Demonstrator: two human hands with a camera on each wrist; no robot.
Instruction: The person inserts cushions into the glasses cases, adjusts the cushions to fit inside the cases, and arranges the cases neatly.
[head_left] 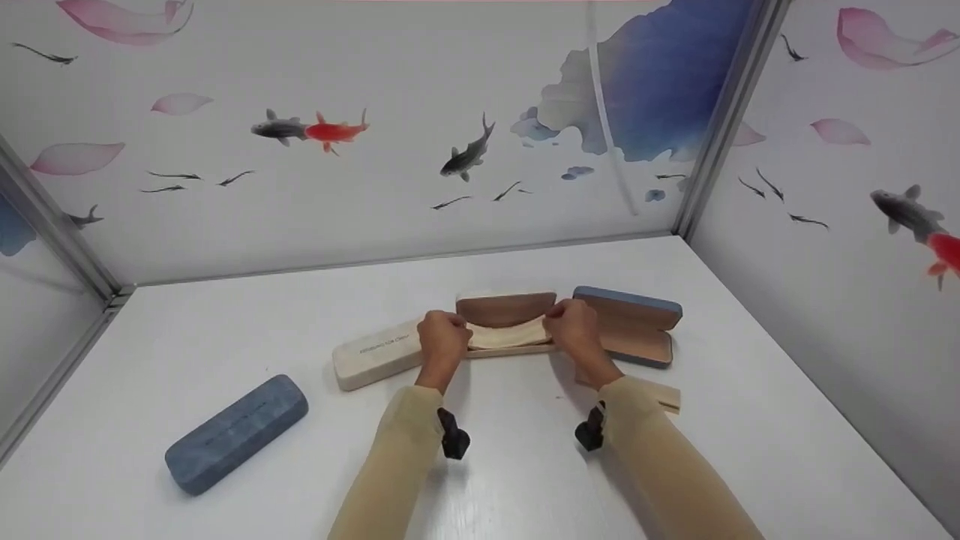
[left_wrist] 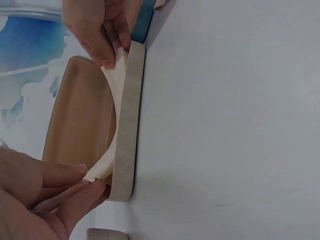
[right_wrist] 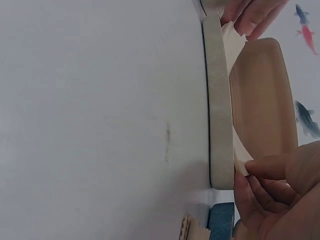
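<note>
A cream glasses case stands with its lid up and its brown lining showing. A cream strip of folded cloth sags in a curve between both hands, over the case's lower half. My left hand pinches the strip's left end between thumb and fingers, at the case's left end. At the opposite end my right hand pinches the strip; its thumb and fingertips show at the rim in the right wrist view. Part of the strip's middle is hidden behind the front wall in that view.
Left of the left hand lies a closed cream glasses case. A closed blue glasses case is farther left and nearer. Beside the right hand, an open blue glasses case shows its brown lining. A flat tan folded piece lies near the right forearm.
</note>
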